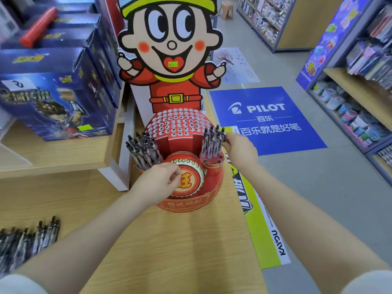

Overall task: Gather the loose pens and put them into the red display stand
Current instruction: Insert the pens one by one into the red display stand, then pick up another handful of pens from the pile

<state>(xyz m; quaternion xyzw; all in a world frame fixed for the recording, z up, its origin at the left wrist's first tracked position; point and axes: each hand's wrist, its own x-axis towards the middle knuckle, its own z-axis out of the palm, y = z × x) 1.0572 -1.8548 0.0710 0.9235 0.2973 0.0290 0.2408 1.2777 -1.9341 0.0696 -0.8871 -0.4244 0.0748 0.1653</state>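
Now, right hand: grip pinching pens standing in red display stand.
Left hand: fingers curling, touching stand front.
Loose pens: lying on worktop, well apart.

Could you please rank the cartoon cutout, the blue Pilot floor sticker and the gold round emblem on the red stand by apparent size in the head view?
1. Cartoon cutout, though nearness may flatter it.
2. Blue Pilot floor sticker, lying farther off.
3. Gold round emblem, clearly smallest.
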